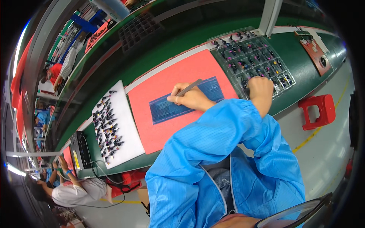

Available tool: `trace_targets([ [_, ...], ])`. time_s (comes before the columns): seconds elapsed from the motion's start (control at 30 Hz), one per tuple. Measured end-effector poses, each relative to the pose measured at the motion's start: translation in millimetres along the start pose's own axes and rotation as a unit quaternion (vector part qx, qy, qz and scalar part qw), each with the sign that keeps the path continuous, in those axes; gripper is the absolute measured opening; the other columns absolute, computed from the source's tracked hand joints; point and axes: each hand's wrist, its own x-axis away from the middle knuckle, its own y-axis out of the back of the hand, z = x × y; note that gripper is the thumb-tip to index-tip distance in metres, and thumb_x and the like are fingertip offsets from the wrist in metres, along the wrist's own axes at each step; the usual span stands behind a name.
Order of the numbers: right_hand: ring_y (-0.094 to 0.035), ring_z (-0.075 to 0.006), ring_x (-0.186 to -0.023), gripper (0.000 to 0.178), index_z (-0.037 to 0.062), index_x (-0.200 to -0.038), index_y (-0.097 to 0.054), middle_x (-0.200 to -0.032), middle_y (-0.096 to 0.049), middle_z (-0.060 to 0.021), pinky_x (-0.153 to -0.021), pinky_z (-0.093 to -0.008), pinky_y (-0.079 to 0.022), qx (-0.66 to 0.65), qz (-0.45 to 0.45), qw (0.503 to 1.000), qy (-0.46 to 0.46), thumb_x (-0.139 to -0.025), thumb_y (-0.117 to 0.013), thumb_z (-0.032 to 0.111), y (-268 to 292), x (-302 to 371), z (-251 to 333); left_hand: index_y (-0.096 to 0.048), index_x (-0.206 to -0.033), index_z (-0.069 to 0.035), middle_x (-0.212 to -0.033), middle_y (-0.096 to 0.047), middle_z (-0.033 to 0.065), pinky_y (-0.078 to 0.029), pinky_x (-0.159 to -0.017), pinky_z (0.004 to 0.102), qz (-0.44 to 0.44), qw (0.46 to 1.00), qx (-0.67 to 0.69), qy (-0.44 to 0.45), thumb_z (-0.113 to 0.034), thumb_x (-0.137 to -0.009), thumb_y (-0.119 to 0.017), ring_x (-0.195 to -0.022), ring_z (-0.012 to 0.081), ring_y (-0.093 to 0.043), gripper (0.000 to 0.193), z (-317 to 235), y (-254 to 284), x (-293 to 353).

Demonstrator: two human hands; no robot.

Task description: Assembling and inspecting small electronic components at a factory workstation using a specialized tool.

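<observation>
My arms cross, the left sleeve lying over the right. My right hand [190,98] is closed on slim grey tweezers [190,87], held like a pen; the tip is hidden by the fingers. It is over a blue gridded plate [207,91] on a pink mat [152,85]. My left hand [260,89] reaches right to a clear compartment tray [279,90], its fingers curled down at the near edge. What those fingers hold, if anything, is hidden. Small black parts with coloured ends [262,57] lie in the tray's compartments.
Left of the pink mat, a white foam sheet [129,131] bears many small black parts [106,123]. A black box with a cable [81,150] is farther left. A brown board [313,55] lies far right, above a red stool [317,110]. Another person [81,192] sits at left.
</observation>
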Motion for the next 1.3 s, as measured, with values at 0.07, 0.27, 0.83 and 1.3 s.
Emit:
trace_targets([
  [0.07, -0.056, -0.0104, -0.060, 0.016, 0.0015, -0.072, -0.058, -0.065, -0.059, -0.0057, -0.053, -0.0236, -0.046, -0.024, -0.010, 1.000, -0.004, -0.076, -0.069, 0.013, 0.0, -1.3, -2.4, -0.069, -0.071, -0.017, -0.071, -0.065, -0.0008, -0.044, -0.051, 0.0291, 0.011, 1.000, 0.015, 0.007, -0.011, -0.071, -0.061, -0.071, 0.0160, -0.064, 0.010, -5.9, -0.2, 0.0],
  [0.27, -0.058, -0.0108, -0.060, 0.017, 0.0011, -0.071, -0.058, -0.066, -0.060, -0.0060, -0.054, -0.0224, -0.048, -0.031, -0.002, 0.999, -0.024, -0.076, -0.069, 0.013, -7.7, -3.5, 3.4, -0.069, -0.071, -0.014, -0.074, -0.066, 0.0056, -0.046, -0.051, 0.0321, 0.026, 0.995, 0.086, 0.051, -0.007, -0.062, -0.066, -0.073, 0.0190, -0.065, 0.011, 7.6, -3.1, 2.3],
  [0.83, -0.059, -0.0111, -0.061, 0.019, 0.0035, -0.074, -0.059, -0.068, -0.060, -0.0053, -0.054, -0.0209, -0.049, -0.095, -0.075, 0.989, -0.080, -0.078, -0.068, 0.020, -11.6, -10.4, 8.3, -0.056, -0.074, 0.000, -0.081, -0.058, 0.0193, -0.046, -0.066, 0.0421, -0.111, 0.873, 0.472, -0.052, -0.003, -0.068, -0.058, -0.080, 0.0353, -0.057, 0.008, 84.8, 52.4, 51.2],
  [1.3, -0.055, -0.0079, -0.056, 0.018, 0.0031, -0.070, -0.057, -0.063, -0.059, -0.0042, -0.050, -0.0206, -0.045, -0.148, -0.068, 0.986, -0.020, -0.077, -0.069, 0.015, -5.0, -5.3, 2.7, -0.059, -0.085, 0.002, -0.075, -0.062, 0.0182, -0.049, -0.064, 0.0375, -0.027, 0.796, 0.598, -0.087, -0.004, -0.071, -0.060, -0.070, 0.0320, -0.062, 0.016, 68.0, 9.2, 29.3],
])
